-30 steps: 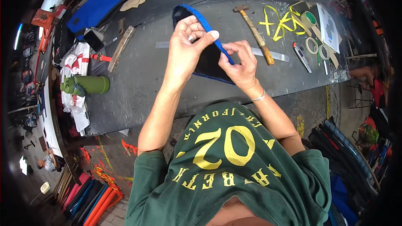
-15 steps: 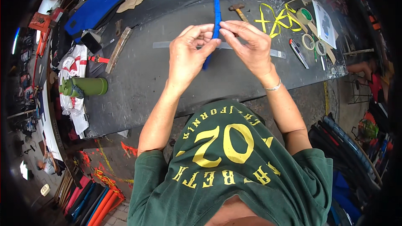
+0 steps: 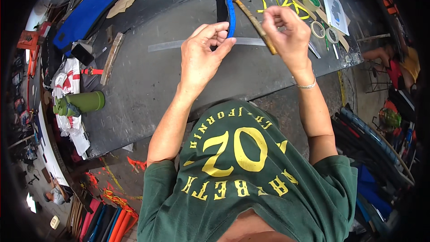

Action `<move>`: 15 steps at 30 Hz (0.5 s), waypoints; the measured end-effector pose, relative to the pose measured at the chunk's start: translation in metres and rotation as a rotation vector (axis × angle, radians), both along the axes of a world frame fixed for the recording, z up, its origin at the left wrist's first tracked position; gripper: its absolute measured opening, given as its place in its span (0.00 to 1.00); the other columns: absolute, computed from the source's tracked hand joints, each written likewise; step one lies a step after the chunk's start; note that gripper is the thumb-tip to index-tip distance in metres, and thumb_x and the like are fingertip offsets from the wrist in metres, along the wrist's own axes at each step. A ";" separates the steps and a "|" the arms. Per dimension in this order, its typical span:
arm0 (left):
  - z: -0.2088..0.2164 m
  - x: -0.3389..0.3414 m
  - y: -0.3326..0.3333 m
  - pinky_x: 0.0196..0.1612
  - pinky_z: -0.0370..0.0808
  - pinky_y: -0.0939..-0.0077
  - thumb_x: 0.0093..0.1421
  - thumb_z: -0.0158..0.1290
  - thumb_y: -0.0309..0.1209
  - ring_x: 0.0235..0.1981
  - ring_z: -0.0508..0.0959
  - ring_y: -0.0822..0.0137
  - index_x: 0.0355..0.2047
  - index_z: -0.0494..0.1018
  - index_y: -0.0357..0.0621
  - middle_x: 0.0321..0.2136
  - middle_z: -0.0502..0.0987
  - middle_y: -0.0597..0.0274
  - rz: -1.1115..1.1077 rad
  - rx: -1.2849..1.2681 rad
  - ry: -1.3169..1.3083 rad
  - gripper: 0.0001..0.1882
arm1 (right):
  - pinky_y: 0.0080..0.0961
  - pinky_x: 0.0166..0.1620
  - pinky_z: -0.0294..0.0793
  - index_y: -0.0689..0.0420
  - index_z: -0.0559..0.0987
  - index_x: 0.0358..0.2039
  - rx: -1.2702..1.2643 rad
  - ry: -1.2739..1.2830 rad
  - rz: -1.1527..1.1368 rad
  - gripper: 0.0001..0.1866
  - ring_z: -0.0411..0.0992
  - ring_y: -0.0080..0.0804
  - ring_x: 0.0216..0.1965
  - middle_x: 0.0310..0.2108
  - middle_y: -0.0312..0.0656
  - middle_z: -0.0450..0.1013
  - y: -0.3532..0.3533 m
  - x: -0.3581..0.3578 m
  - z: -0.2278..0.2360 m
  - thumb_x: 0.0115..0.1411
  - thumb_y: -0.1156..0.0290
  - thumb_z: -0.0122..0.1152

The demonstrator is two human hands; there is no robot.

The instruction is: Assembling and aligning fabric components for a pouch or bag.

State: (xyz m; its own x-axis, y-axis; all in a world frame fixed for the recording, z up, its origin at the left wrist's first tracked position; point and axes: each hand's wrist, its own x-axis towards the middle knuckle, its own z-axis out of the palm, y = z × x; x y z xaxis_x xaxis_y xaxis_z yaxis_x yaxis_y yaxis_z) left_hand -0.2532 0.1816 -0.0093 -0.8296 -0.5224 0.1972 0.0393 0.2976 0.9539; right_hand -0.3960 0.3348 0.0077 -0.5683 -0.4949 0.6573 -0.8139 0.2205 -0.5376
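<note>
The left hand (image 3: 201, 49) has a light pinch on a black strip with a blue edge (image 3: 231, 15), thumb and fingertips closed on its near end, the palm cupped rather than squeezed. From where I stand, that hand is to the left of the hammer (image 3: 257, 26), a little toward the person. The right hand (image 3: 286, 33) is on the hammer's other side, raised, fingers curled and thumb drawn in close; whether anything small sits in that pinch, I can't tell.

The strip lies just left of the hammer, stretching forward from the left fingertips with its long axis pointing away from the person and bowing slightly. Its blue edge faces the hammer. The left hand is the nearer one, being on it; the right stands apart, with the hammer's handle showing between.

As for writing, the dark green shirt (image 3: 233, 157), on the person's side of the hammer, carries yellow lettering and large yellow numerals. Right of the hammer lie a yellow measuring tape (image 3: 268, 1), its marks too fine to make out, and a white sheet (image 3: 336, 11) with printed shapes. Far to the hammer's left, a crumpled white bag (image 3: 67, 80) bears red print, beside a green bottle (image 3: 87, 102) showing no label I can see.
</note>
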 end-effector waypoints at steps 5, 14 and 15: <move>-0.001 -0.006 0.000 0.41 0.80 0.82 0.56 0.66 0.22 0.33 0.80 0.77 0.49 0.79 0.37 0.35 0.79 0.63 -0.030 0.052 0.034 0.20 | 0.17 0.36 0.78 0.62 0.83 0.46 0.032 -0.677 0.239 0.12 0.78 0.20 0.33 0.37 0.38 0.81 -0.006 0.019 -0.016 0.65 0.71 0.64; -0.006 -0.006 0.002 0.45 0.82 0.80 0.55 0.64 0.16 0.39 0.79 0.75 0.54 0.76 0.35 0.39 0.76 0.62 -0.059 0.040 0.095 0.25 | 0.17 0.34 0.79 0.63 0.84 0.39 -0.064 -0.524 0.133 0.06 0.80 0.22 0.32 0.33 0.39 0.81 -0.013 0.031 -0.013 0.62 0.75 0.66; -0.007 -0.006 0.002 0.45 0.82 0.80 0.55 0.64 0.16 0.38 0.79 0.75 0.54 0.76 0.36 0.40 0.76 0.62 -0.052 0.055 0.096 0.25 | 0.17 0.33 0.79 0.63 0.84 0.38 -0.063 -0.394 0.122 0.06 0.80 0.20 0.30 0.31 0.39 0.81 -0.013 0.036 -0.012 0.61 0.75 0.67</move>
State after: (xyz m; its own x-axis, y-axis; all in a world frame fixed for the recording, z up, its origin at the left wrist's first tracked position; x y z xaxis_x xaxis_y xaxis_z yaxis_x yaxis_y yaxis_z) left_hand -0.2589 0.1833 -0.0162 -0.8345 -0.4913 0.2494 0.1455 0.2400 0.9598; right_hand -0.3600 0.3219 -0.0040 -0.7221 -0.5401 0.4321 -0.5610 0.0918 -0.8227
